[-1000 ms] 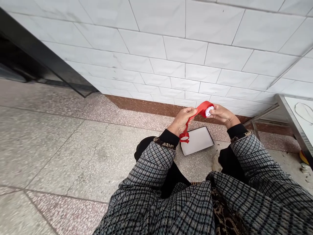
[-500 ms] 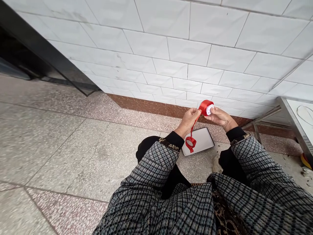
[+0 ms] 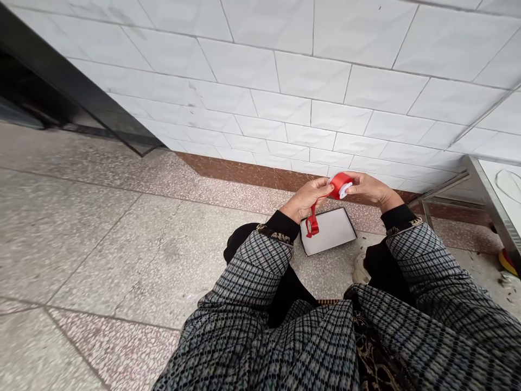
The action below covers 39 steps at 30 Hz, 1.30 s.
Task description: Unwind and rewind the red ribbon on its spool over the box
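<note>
A spool of red ribbon (image 3: 341, 181) with a white end is held up between both hands, close to the wall. My left hand (image 3: 308, 196) pinches it from the left, the thumb pressed on the red winding. From the other side my right hand (image 3: 369, 187) grips the spool by its white end. A loose red ribbon tail (image 3: 312, 221) hangs in a curl below my left hand. Beneath it on the floor lies a shallow white box (image 3: 332, 233) with dark edges; whether the tail touches it I cannot tell.
A white tiled wall (image 3: 268, 76) rises in front, with a brown skirting (image 3: 244, 175) at its foot. On the right stands a metal-framed table (image 3: 474, 168) with a white top. A dark frame (image 3: 81, 103) stands at the left. Speckled stone floor (image 3: 122, 244) spreads around.
The spool has tilted, its white end turning down, and my right fingers now reach over its top. My left hand has come further round it. The hanging ribbon tail has shifted left and risen.
</note>
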{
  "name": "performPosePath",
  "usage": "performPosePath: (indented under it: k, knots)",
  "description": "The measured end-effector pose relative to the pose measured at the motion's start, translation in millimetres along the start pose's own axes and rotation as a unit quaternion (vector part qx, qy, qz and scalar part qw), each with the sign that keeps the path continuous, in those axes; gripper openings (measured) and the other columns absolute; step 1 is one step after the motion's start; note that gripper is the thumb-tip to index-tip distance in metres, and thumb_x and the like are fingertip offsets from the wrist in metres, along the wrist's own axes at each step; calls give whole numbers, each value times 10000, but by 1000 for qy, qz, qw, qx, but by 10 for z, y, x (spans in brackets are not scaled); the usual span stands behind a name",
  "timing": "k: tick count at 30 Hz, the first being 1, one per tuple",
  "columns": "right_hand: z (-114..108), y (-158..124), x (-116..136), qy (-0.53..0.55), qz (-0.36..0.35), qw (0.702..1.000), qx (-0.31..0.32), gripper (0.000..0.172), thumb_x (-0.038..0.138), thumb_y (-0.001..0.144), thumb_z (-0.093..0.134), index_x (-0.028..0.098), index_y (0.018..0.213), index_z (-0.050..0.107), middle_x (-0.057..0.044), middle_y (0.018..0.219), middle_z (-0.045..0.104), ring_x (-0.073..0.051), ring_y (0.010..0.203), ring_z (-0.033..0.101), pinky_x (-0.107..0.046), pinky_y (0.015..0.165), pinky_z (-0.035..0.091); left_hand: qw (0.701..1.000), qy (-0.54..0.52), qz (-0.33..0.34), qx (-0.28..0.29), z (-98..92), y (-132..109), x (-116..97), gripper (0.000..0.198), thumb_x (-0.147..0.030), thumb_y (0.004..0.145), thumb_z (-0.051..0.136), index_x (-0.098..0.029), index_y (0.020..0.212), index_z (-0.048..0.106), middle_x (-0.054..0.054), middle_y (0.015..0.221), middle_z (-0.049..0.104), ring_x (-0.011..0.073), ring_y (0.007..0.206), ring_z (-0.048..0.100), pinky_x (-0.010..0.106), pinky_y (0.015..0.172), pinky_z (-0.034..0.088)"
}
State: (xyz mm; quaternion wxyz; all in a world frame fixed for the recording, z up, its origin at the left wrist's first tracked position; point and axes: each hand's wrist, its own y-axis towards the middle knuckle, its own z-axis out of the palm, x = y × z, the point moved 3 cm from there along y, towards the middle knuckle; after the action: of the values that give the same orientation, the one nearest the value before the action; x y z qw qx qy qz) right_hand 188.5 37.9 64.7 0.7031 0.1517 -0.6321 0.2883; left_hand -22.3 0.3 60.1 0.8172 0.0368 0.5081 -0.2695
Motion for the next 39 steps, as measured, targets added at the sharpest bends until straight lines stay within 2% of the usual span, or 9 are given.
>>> performPosePath:
  k: [4, 7, 10, 15, 19, 30, 35, 37, 39]
  knots:
    - [-38, -15, 35, -77, -23, 996, -41, 590, 305, 682, 1094, 221, 1217, 861, -37, 1081, 837, -209, 952, 740, -357, 899, 611, 999, 29, 12, -18, 36, -12, -19, 395, -376, 839, 1016, -162, 956, 704, -122, 529, 448, 29, 424, 249, 244, 485, 95]
    - [-101, 14, 52, -104, -46, 989, -98, 543, 301, 645, 1085, 213, 1127, 849, -8, 1002, 823, -193, 881, 700, -335, 856, 581, 993, 26, 66, -89, 46, 22, -23, 356, -319, 873, 962, -192, 1056, 683, -118, 564, 522, 44, 425, 293, 243, 488, 132]
    - [-146, 25, 90, -91, -62, 988, -112, 511, 354, 658, 1082, 213, 1083, 836, -2, 966, 818, -186, 854, 680, -315, 830, 555, 985, 46, 100, -134, 33, 35, -20, 310, -309, 881, 929, -201, 931, 643, -111, 566, 516, 38, 435, 288, 243, 492, 144]
    - [-226, -5, 134, -37, -58, 993, -100, 636, 526, 585, 1165, 205, 1019, 829, -11, 914, 810, -179, 811, 693, -297, 794, 566, 989, 80, 102, -75, 4, 3, -12, 406, -497, 923, 887, -182, 777, 677, -107, 488, 381, 45, 442, 259, 250, 500, 120]
    - [-257, -1, 74, 40, -44, 994, -93, 674, 546, 541, 1202, 197, 968, 815, -17, 890, 821, -169, 790, 733, -285, 805, 637, 992, 63, 103, -45, 33, 8, 26, 443, -541, 895, 915, -181, 777, 687, -102, 483, 402, 47, 437, 274, 242, 491, 138]
    - [-210, 66, -112, 129, -49, 988, -66, 654, 492, 587, 1209, 191, 1035, 841, -31, 962, 858, -171, 867, 801, -293, 926, 707, 992, 22, 101, -68, 189, 108, 180, 528, -555, 859, 959, -192, 724, 601, -111, 502, 419, 25, 429, 289, 223, 474, 163]
    - [-119, 78, -153, 151, -45, 986, -46, 645, 508, 610, 1200, 209, 1058, 845, -30, 1003, 875, -175, 907, 822, -284, 916, 722, 985, -17, 144, -91, 160, 129, 201, 469, -473, 819, 1001, -220, 971, 637, -134, 532, 485, 43, 422, 302, 224, 462, 160]
    - [-74, 92, -185, 161, -45, 985, -43, 643, 515, 606, 1199, 214, 1050, 843, -31, 1015, 877, -174, 913, 822, -269, 891, 720, 987, -13, 144, -76, 155, 137, 204, 503, -483, 814, 1010, -221, 1087, 678, -141, 522, 476, 53, 417, 304, 229, 460, 154]
    - [-45, 102, -212, 163, -48, 985, -43, 656, 545, 603, 1193, 216, 1049, 841, -36, 1021, 872, -177, 919, 815, -267, 885, 715, 989, -4, 135, -54, 153, 142, 200, 498, -520, 817, 1010, -212, 1060, 704, -138, 504, 442, 53, 413, 296, 235, 460, 145]
